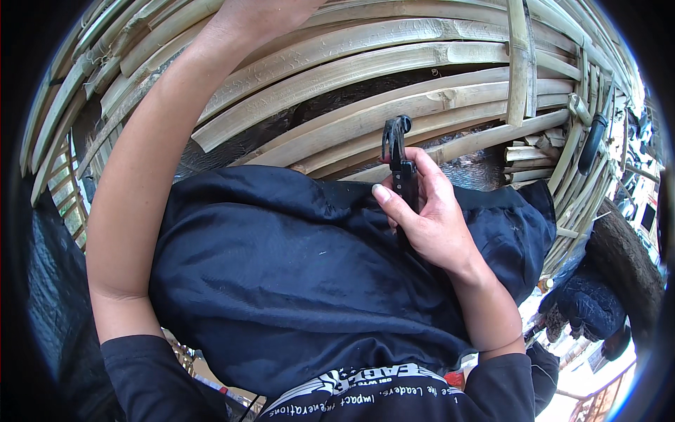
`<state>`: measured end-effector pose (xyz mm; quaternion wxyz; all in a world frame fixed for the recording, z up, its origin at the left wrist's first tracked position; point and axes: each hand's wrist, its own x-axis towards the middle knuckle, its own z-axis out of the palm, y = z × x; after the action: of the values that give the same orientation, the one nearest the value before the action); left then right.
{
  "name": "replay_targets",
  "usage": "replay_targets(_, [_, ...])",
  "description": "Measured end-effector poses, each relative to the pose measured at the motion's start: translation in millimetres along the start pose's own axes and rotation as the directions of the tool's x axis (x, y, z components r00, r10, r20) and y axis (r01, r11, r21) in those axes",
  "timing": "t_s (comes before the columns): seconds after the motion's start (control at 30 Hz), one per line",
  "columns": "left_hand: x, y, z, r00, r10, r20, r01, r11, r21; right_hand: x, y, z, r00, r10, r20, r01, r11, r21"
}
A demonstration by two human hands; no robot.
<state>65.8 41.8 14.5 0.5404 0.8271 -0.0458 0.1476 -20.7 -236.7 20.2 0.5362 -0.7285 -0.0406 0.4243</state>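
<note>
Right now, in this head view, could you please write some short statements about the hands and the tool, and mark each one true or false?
1. The right hand holds a black tool. True.
2. The left hand holds the tool too. False: the left arm reaches up to the bamboo slats; its hand leaves the frame.
3. The slats are metal. False: they are bamboo.
4. Dark blue cloth lies under the right hand. True.

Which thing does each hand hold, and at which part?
The right hand grips a black hand tool by its handle, head pointing up toward the bamboo slats. The left hand reaches past the frame's edge; its hold cannot be told.
</note>
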Motion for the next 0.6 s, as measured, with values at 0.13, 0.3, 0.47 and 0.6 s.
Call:
replay_targets(0.13, [2.6,3.8,-0.1,0.997,-0.073,0.013,0.073,0.997,0.005,-0.4,-0.3,0.1,1.000,-0.001,-0.002,0.001,1.000,0.004])
replay_targets(0.3, [1.2,3.4,0.2,0.999,-0.050,0.006,0.050,0.999,0.007,0.0,0.3,0.6,1.000,-0.003,0.000,0.003,1.000,0.003])
replay_targets(0.47, [3.0,3.9,1.3,0.993,-0.114,0.011,0.114,0.993,-0.022,0.3,1.4,0.2,1.000,-0.009,-0.004,0.009,1.000,-0.001])
replay_targets(0.6, [3.2,-0.6,-1.9,0.998,-0.053,0.021,0.054,0.998,-0.033,0.0,0.4,1.4,1.000,-0.007,0.003,0.007,1.000,-0.009])
